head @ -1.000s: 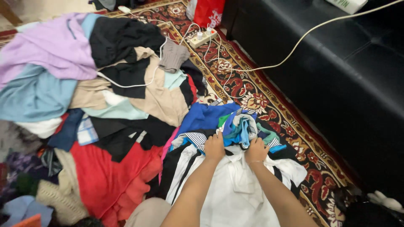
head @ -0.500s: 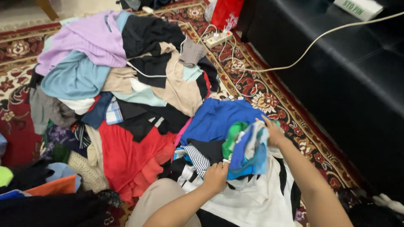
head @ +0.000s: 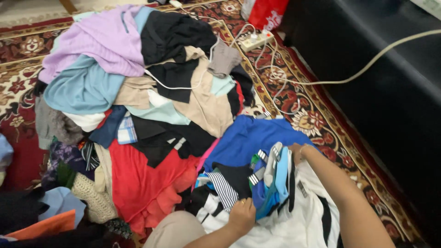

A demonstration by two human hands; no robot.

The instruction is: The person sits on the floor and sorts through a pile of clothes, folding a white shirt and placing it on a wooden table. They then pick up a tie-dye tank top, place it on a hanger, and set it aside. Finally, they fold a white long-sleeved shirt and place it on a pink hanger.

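Note:
A bunched blue, green and grey garment [head: 272, 180] stands up between my hands. My left hand [head: 242, 215] grips its lower edge, next to a black-and-white striped cloth [head: 223, 187]. My right hand [head: 297, 151] holds its upper right edge, beside a bright blue garment [head: 248, 138]. A white cloth [head: 285, 225] lies under both forearms. My knee in beige trousers [head: 172, 230] shows at the bottom.
A big heap of clothes covers the patterned red rug [head: 317, 119]: lilac top [head: 101, 39], light blue top [head: 80, 87], black pieces, beige cloth [head: 206, 105], red garment [head: 142, 183]. A white power strip [head: 255, 40] and cables lie by a black sofa [head: 390, 82]. A red bag [head: 268, 13] stands behind.
The view has swung left and down over the pile. My hands have spread apart and lifted the blue-green garment off the white cloth, the right hand moving up and right.

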